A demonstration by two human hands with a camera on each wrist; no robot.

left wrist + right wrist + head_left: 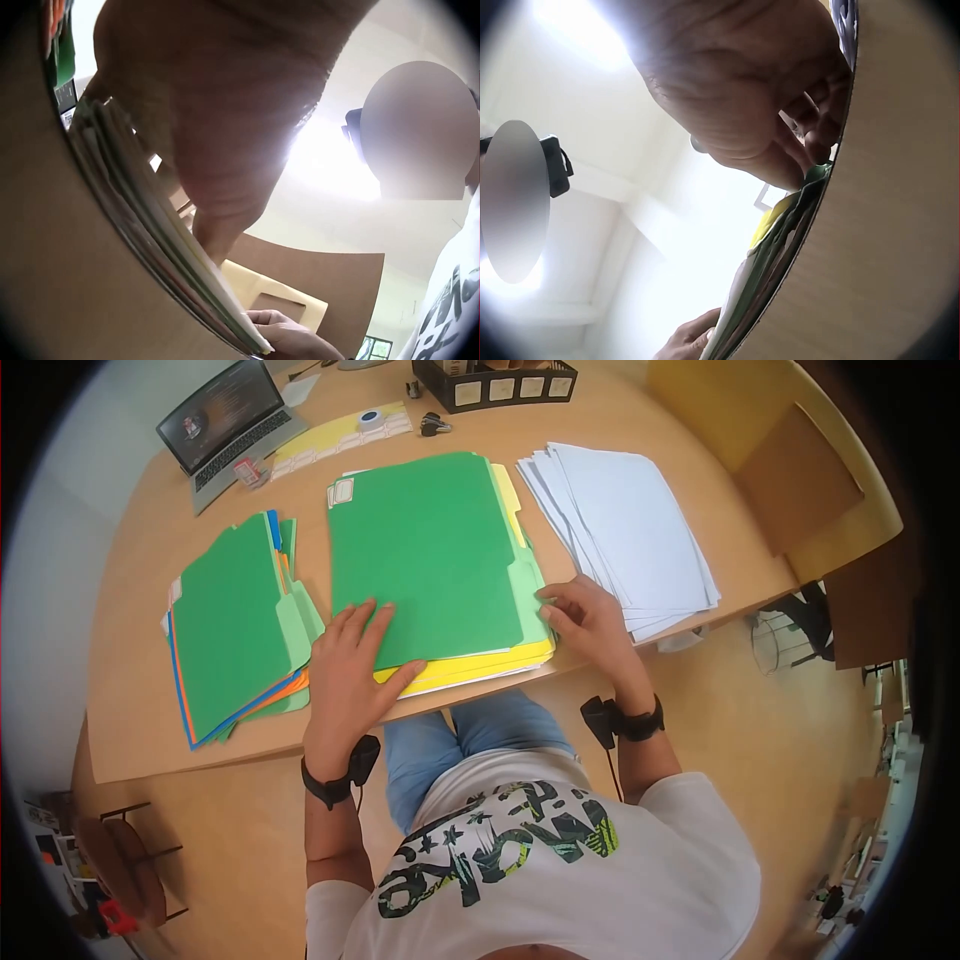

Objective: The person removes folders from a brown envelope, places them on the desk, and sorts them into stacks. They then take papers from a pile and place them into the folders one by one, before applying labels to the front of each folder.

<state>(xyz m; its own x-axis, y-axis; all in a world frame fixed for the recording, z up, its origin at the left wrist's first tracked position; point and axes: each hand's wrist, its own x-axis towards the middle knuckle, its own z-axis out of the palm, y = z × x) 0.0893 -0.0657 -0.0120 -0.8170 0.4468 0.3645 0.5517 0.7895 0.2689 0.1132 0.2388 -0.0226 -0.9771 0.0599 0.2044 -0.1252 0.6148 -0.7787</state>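
A green file folder [430, 560] tops the stack in front of me, with yellow folders [470, 668] showing beneath its near edge. My left hand [345, 670] rests on its lower left part, fingers spread and straight, thumb reaching over the near edge. At the stack's right side, my right hand [590, 622] has bent fingers and pinches the light green edge of a folder between thumb and fingertips. In the right wrist view the thumb [769, 166] meets that green edge [817, 174]. The left wrist view shows the stack's layered edges [172, 240] under the left palm.
Left of the stack lies another pile of green, blue and orange folders [230, 630]. White papers [630, 530] are stacked to the right. Farther back are a laptop [225, 425], a roll of tape [371, 420], a bunch of keys [434, 425] and a black organizer [500, 388].
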